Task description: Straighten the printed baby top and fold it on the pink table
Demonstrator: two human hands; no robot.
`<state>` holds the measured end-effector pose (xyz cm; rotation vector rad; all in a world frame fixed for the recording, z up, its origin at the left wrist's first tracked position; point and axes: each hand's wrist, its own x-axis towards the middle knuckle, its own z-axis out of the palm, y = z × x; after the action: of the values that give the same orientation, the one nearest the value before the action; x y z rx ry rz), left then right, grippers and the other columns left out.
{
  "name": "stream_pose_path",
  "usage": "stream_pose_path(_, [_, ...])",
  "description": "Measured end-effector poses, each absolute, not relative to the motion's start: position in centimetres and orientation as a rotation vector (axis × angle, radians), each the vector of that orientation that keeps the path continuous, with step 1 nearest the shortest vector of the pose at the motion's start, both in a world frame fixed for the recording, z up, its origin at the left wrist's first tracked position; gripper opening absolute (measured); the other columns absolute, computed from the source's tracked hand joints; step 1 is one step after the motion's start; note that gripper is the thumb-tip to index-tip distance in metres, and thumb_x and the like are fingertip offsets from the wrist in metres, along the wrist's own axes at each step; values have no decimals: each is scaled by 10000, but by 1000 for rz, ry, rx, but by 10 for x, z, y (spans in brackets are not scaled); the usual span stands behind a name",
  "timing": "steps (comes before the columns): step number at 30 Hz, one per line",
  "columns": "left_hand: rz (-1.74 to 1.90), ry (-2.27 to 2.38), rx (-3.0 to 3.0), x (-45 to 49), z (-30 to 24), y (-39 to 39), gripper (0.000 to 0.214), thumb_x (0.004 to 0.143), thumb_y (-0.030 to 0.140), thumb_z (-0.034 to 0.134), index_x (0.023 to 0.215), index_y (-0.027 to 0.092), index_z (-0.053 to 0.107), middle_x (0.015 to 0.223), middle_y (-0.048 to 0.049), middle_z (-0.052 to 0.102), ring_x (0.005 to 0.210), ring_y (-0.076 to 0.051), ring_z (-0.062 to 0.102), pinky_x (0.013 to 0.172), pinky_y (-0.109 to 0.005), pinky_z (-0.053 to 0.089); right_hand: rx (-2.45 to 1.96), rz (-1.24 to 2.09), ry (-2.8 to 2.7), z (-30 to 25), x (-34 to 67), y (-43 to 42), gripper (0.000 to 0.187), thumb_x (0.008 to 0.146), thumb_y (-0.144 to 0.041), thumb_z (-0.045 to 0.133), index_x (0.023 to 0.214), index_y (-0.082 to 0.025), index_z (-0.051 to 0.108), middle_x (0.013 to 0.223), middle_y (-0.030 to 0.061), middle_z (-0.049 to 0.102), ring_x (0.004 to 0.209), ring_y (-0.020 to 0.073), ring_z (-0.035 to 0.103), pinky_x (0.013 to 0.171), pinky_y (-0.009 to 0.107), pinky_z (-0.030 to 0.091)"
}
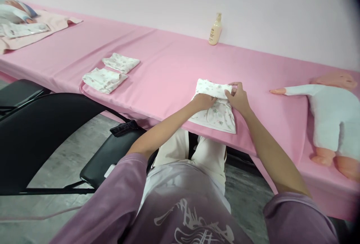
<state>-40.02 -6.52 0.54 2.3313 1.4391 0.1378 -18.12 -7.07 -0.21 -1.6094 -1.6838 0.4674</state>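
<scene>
A small white printed baby garment (pixel 218 114) lies at the near edge of the pink table (pixel 168 67), its top part folded over. My left hand (pixel 203 101) is tucked under that folded flap, fingers hidden by the cloth. My right hand (pixel 238 95) pinches the flap's right end between thumb and fingers.
Two folded white garments (pixel 104 79) (pixel 120 62) lie to the left. A lotion bottle (pixel 215 30) stands by the wall. A baby doll (pixel 332 112) in a pale suit lies at the right. Black chairs (pixel 42 131) stand at the left; cloths (pixel 25 30) lie far left.
</scene>
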Motion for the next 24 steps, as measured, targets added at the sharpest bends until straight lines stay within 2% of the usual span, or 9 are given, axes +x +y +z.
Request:
stream_pose_path(3, [105,1445,2419,-410,12,-85,716,1215,610,302,1444,108,758,1473,-215,763,1442,-378,679,1247,-473,489,-1609,453,-1679,-5,-182,-72,459,926,-474,667,1311,-241,576,732,-33,622,715,242,632,803,390,510])
stream_pose_path(7, [97,1445,2592,-421,31,-119,613,1210,529,441,1615,106,621,1662,-216,623,1558,-389,561,1312,-495,405,-1631,402,-1681,-9,-184,-72,443,928,-464,665,1302,-240,588,774,-14,662,752,248,658,820,392,505])
stream_pose_path(9, [112,1449,2623,-422,45,-131,586,1204,525,473,1556,98,664,1586,-219,675,1478,-404,619,1247,-506,460,-1648,365,-1691,-11,-184,-72,440,935,-464,657,1307,-237,593,791,-2,683,761,254,667,815,392,501])
stream_pose_path(12, [220,1499,2603,-419,61,-129,570,1219,539,425,1343,93,758,1305,-202,796,1235,-379,734,1136,-509,513,-1659,304,-1712,-14,-183,-72,438,949,-476,642,1312,-233,598,800,6,695,762,258,668,807,389,496])
stream_pose_path(14, [375,1516,2623,-418,62,-114,536,1229,494,401,1322,98,751,1290,-198,796,1228,-366,727,1142,-502,502,-1662,281,-1730,-15,-182,-72,451,959,-493,635,1325,-233,595,816,9,704,769,260,670,811,388,495])
stream_pose_path(16, [489,1490,2661,-421,54,-94,494,1227,439,419,1441,94,700,1486,-217,725,1388,-370,659,1207,-500,472,-1677,269,-1742,-16,-181,-73,460,966,-496,629,1342,-232,591,825,10,707,779,261,672,821,387,499])
stream_pose_path(19, [408,1460,2624,-431,28,-69,546,1215,403,440,1638,88,580,1763,-221,516,1631,-369,482,1348,-531,376,-1712,238,-1747,-15,-182,-75,450,976,-475,615,1351,-229,588,823,11,698,791,263,669,847,393,511])
stream_pose_path(22, [355,1476,2560,-440,5,-59,626,1211,409,408,1770,130,450,1884,-178,330,1766,-355,286,1435,-578,245,-1731,213,-1752,-15,-184,-77,456,966,-476,617,1348,-229,582,850,22,701,823,275,669,887,413,527])
stream_pose_path(24, [377,1478,2571,-443,-3,-60,655,1207,412,383,1801,137,408,1900,-166,286,1784,-356,239,1446,-595,214,-1741,193,-1759,-16,-185,-77,470,943,-478,628,1337,-228,575,877,36,701,855,289,670,902,430,537])
